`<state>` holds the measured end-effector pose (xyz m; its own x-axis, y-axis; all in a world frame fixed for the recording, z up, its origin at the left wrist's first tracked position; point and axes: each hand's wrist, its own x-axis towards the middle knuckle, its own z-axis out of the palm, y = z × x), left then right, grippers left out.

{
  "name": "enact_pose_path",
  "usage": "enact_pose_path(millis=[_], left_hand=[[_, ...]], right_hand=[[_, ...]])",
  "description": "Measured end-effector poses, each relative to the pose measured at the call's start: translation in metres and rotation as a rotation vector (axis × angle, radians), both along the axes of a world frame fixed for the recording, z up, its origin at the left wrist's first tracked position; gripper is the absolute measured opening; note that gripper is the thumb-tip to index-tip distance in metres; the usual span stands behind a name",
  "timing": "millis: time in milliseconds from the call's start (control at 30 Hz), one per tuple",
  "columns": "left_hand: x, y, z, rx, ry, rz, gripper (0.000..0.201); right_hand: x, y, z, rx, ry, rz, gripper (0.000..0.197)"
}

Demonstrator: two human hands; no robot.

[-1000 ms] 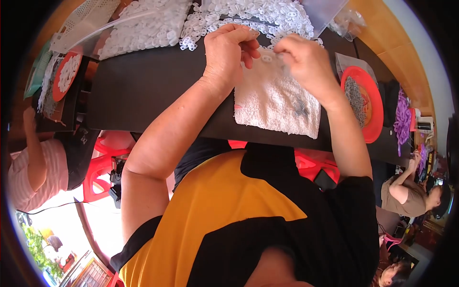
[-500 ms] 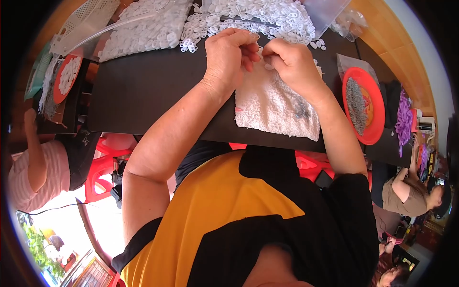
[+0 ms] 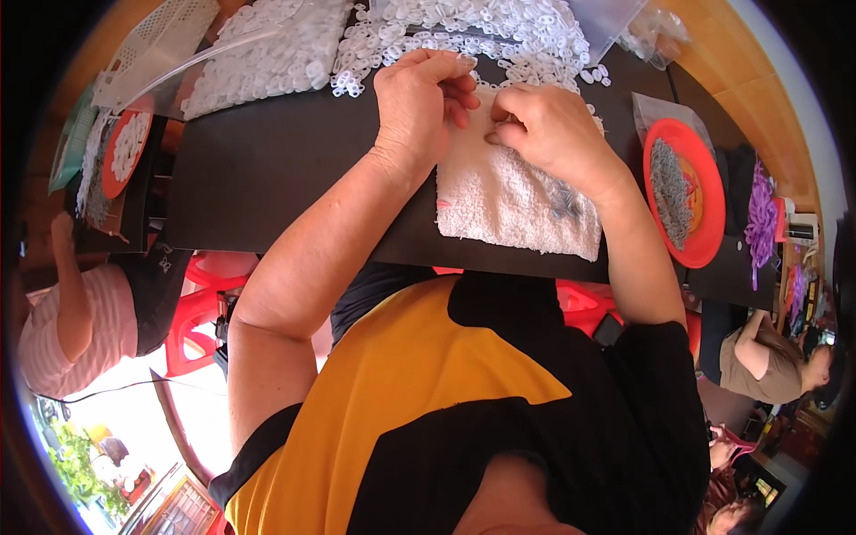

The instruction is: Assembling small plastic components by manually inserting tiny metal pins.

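Observation:
My left hand (image 3: 419,102) is closed, thumb and forefinger pinched together at the far side of a white towel (image 3: 508,209). Anything in that pinch is too small to make out. Over the towel's upper right part my right hand (image 3: 555,132) is curled, its thumb and fingertips drawn together; what they hold, if anything, is hidden. A small gap separates the two hands. Just beyond them lies a heap of small white plastic oval pieces with holes (image 3: 499,22). The towel has a greyish stain and a small pink mark.
A clear bag of white pieces (image 3: 259,67) lies at the far left of the dark table (image 3: 267,187). On the right stands a red bowl (image 3: 704,227) with small grey pieces (image 3: 669,192). Purple strands (image 3: 761,214) hang farther right. Other people (image 3: 89,312) sit at both sides.
My right hand has moved slightly right and nearer to me, widening the gap between the hands. My left hand has shifted a little left. The view has moved slightly.

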<state>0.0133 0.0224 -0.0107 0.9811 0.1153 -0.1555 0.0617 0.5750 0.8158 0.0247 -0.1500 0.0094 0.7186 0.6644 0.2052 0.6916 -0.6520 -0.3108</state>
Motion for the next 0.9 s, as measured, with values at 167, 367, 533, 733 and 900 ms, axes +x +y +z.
enact_pose_path(millis=[167, 367, 533, 733, 900], left_hand=[[-0.001, -0.001, 0.002, 0.015, -0.004, -0.016, 0.005], [-0.002, 0.001, 0.001, 0.063, 0.014, -0.047, 0.010], [-0.001, 0.002, 0.002, 0.080, 0.018, -0.047, 0.010], [-0.002, 0.001, 0.004, 0.109, 0.008, -0.071, 0.011], [-0.005, -0.004, 0.007, 0.122, -0.007, -0.113, 0.011]], right_hand=[[0.004, -0.002, -0.002, 0.178, 0.087, -0.062, 0.004], [0.008, -0.002, -0.009, 0.351, 0.135, 0.088, 0.010], [0.009, -0.006, -0.005, 0.152, -0.005, 0.100, 0.010], [0.009, -0.011, -0.001, 0.003, -0.176, 0.041, 0.007], [0.019, -0.019, 0.007, 0.825, 0.690, -0.217, 0.012]])
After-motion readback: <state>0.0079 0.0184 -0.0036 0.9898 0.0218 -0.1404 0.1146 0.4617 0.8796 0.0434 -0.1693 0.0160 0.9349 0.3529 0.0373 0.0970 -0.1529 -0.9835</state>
